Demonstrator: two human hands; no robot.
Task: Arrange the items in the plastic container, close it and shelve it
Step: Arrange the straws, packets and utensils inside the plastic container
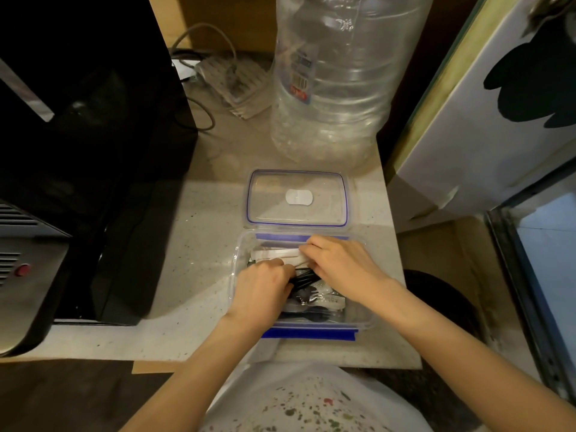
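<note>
Countertop [199, 244]: both hands' fingers [311, 247] curl, seemingly gripping packets [274, 254] inside container [358, 313].

Clear plastic container [358, 319] open, holding black cutlery [307, 285] and white packets [274, 254]; its blue-rimmed lid [297, 198] lies flat just behind.

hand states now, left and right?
Left hand: closed on black plastic cutlery inside the clear plastic container.
Right hand: fingers curled on white paper packets; grip cannot be told.

Bare counter [193, 244] lies left of the container [363, 319]; lid [297, 199] and bottle [330, 88] block behind.
</note>
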